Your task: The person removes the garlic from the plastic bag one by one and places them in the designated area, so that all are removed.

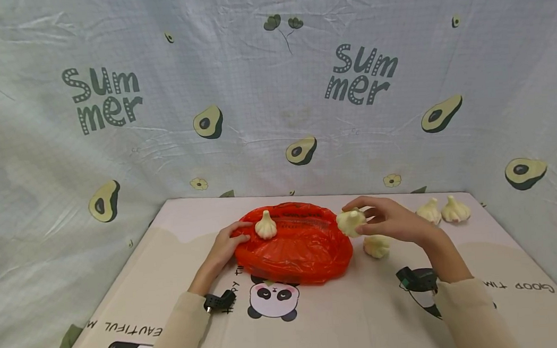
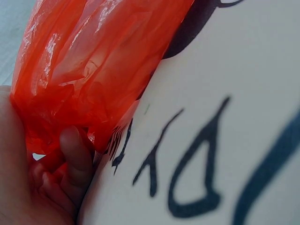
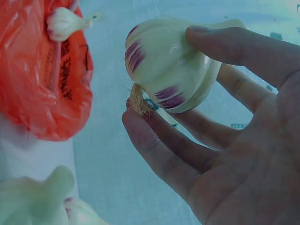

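Note:
A red plastic bag (image 1: 292, 247) lies spread on the table, with one garlic bulb (image 1: 265, 225) on its left part. My left hand (image 1: 225, 246) grips the bag's left edge; curled fingers (image 2: 77, 157) show against the red film in the left wrist view. Over the bag's right rim, my right hand (image 1: 388, 218) holds another garlic bulb (image 1: 350, 223) between thumb and fingers. Purple streaks and a tuft of roots show on this held bulb (image 3: 173, 65) in the right wrist view. A third garlic bulb (image 1: 376, 246) lies on the table beneath the right hand.
Two more garlic bulbs (image 1: 455, 209) sit at the table's back right, behind the right wrist. The pale table (image 1: 340, 324) carries printed pandas and lettering. A white curtain (image 1: 254, 90) with avocado prints hangs behind and on both sides.

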The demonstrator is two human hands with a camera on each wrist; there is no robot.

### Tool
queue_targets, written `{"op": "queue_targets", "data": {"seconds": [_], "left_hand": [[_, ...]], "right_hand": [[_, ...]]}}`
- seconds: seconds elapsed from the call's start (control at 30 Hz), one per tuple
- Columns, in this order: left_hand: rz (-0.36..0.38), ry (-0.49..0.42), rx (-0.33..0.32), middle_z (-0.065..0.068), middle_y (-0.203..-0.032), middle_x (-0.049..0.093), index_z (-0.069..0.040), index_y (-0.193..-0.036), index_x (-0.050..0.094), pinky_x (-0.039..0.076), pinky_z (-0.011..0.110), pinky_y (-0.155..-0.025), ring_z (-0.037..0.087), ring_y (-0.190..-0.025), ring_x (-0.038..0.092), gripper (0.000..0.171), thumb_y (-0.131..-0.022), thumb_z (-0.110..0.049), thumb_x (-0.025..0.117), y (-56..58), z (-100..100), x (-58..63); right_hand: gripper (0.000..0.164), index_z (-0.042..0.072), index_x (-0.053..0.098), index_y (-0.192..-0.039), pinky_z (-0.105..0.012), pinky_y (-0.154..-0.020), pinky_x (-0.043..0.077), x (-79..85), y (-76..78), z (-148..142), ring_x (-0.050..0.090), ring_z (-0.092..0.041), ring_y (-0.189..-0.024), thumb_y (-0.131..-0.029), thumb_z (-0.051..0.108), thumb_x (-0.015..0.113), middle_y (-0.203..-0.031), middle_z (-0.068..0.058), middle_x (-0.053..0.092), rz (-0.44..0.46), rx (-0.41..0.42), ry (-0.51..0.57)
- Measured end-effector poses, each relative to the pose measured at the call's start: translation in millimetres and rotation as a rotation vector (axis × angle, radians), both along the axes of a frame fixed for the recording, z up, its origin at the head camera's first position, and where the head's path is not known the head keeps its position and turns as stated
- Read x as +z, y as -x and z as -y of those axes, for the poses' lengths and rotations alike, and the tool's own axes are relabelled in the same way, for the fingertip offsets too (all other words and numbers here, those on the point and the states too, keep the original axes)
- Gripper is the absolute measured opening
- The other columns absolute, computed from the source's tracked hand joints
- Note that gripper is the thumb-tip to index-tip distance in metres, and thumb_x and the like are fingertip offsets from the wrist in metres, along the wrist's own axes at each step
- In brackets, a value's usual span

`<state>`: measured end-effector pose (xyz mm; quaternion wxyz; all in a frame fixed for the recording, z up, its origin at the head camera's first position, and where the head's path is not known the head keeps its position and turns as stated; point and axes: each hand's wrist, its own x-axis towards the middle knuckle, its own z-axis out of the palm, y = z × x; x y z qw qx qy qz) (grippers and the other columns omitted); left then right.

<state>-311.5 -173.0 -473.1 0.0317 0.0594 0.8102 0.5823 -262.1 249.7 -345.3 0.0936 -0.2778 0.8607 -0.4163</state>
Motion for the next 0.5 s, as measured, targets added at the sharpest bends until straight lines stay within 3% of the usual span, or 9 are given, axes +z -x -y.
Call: {"op": "queue_targets", "data": {"seconds": [0.2,0.5], "left_hand": [[-0.005,0.0,0.001,0.021,-0.159,0.046,-0.007,-0.139,0.063,0.04,0.059,-0.12,0.043,-0.146,0.043,0.042,-0.097,-0.01,0.056,0.9,-0.4,-1.2],[-0.001,-0.009,0.004,0.02,-0.159,0.046,-0.007,-0.139,0.063,0.039,0.059,-0.12,0.043,-0.147,0.042,0.042,-0.097,-0.01,0.056,2.0,-0.6,-2.5]], "right_hand": [[0.041,0.018,0.065,-0.134,-0.034,-0.091,0.06,-2.0,-4.4,-15.4,0.065,-0.031,-0.118,-0.094,0.022,0.073,-0.138,-0.009,0.063,-0.039,-0.032,0.014],[0.04,0.019,0.064,-0.135,-0.036,-0.094,0.058,-1.3,-9.1,-39.1,0.06,-0.041,-0.126,-0.096,0.022,0.071,-0.144,-0.01,0.059,-0.045,-0.1,0.013]]}}
